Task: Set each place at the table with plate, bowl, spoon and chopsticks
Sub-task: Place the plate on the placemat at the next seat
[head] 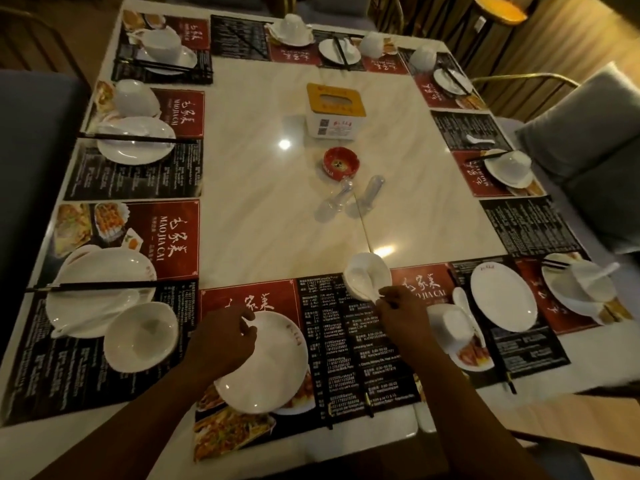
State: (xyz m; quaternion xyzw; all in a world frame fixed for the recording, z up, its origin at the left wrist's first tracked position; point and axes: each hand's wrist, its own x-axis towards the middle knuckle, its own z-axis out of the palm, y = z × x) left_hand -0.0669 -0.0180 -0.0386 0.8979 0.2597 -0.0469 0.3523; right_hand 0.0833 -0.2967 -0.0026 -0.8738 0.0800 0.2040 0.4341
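A white plate (273, 362) lies on the red and black placemat (311, 341) at the near edge, and my left hand (221, 341) grips its left rim. My right hand (401, 311) holds the near rim of a white bowl (367, 277) with a white spoon (360, 282) lying in it, just beyond the mat's far edge. A pair of dark chopsticks (327, 393) lies on the mat to the right of the plate, pointing away from me.
Other places around the marble table (277, 202) hold plates, bowls, spoons and chopsticks. A tissue box (334, 112), a red ashtray (341, 164) and two clear glasses (353, 199) lying down sit in the middle. Grey chairs (595, 150) stand on the right.
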